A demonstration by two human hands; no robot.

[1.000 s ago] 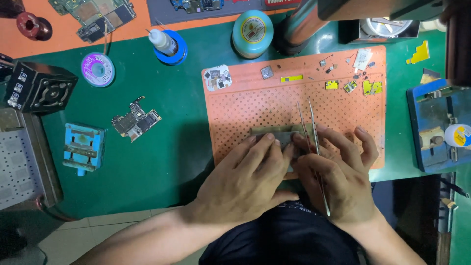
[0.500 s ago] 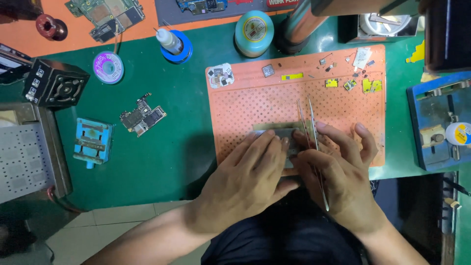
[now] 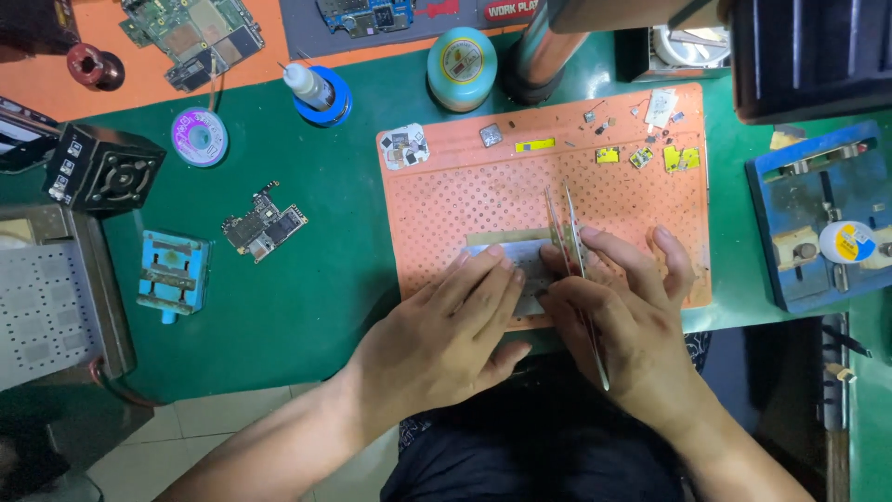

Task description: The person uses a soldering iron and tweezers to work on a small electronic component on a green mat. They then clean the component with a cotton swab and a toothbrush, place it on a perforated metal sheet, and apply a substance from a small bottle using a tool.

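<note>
Left hand (image 3: 446, 325) flat, fingers together, pressing grey plate (image 3: 520, 260) on orange mat (image 3: 483, 186). Right hand (image 3: 623, 316) clamped on tweezers (image 3: 569, 232), tips at plate's right end.

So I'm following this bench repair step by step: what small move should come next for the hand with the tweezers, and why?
Probably tilt the tweezers down so the tips come to the grey plate. The left hand lies flat on the plate, pinning it to the orange mat, while the right hand holds the tweezers with tips pointing away, beyond the plate's far edge.
</note>
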